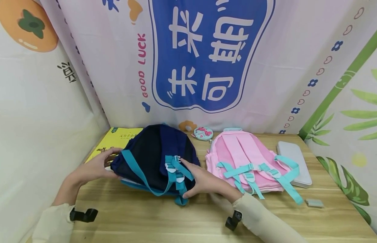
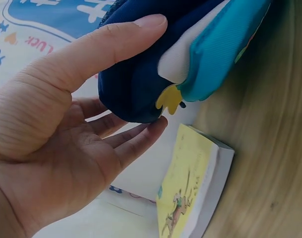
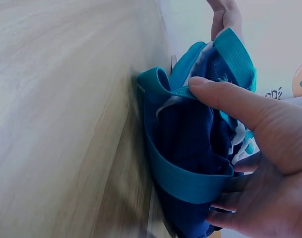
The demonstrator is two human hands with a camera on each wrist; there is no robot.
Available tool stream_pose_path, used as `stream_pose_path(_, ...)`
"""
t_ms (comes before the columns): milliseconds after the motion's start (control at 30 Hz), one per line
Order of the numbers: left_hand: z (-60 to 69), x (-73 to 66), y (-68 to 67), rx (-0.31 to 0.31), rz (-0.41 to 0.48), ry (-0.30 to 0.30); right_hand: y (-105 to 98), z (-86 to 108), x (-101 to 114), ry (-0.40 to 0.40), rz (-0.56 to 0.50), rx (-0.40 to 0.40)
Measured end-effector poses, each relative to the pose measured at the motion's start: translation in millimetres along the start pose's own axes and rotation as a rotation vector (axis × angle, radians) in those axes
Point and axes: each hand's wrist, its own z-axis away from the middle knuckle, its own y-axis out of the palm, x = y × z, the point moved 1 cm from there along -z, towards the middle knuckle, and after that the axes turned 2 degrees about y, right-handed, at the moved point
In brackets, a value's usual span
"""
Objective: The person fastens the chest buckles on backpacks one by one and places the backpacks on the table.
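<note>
A navy backpack (image 1: 150, 152) with teal straps lies on the wooden table, its strap side facing up. My left hand (image 1: 97, 165) grips its left end. In the left wrist view the thumb of the left hand (image 2: 91, 114) lies on one side of the navy fabric (image 2: 133, 84) and the fingers on the other. The right side is held by my right hand (image 1: 203, 179), near the white buckles. In the right wrist view the thumb of the right hand (image 3: 274, 153) presses on a teal strap (image 3: 183, 91), with the fingers spread along the bag's far side.
A pink backpack (image 1: 246, 155) with teal straps lies to the right, beside a white flat case (image 1: 294, 162) and a small grey block (image 1: 314, 203). Behind stands a small round pouch (image 1: 203, 133). A yellow book (image 1: 115, 140) lies partly behind the navy backpack. Printed cloth hangs around the table.
</note>
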Motion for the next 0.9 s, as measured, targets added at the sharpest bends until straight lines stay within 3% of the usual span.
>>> stream_pose_path(900, -3.1, 24.7, 16.4, 0.136, 0.071, -0.118, -2, -0.3, -6, 0.002, 0.022, 0.018)
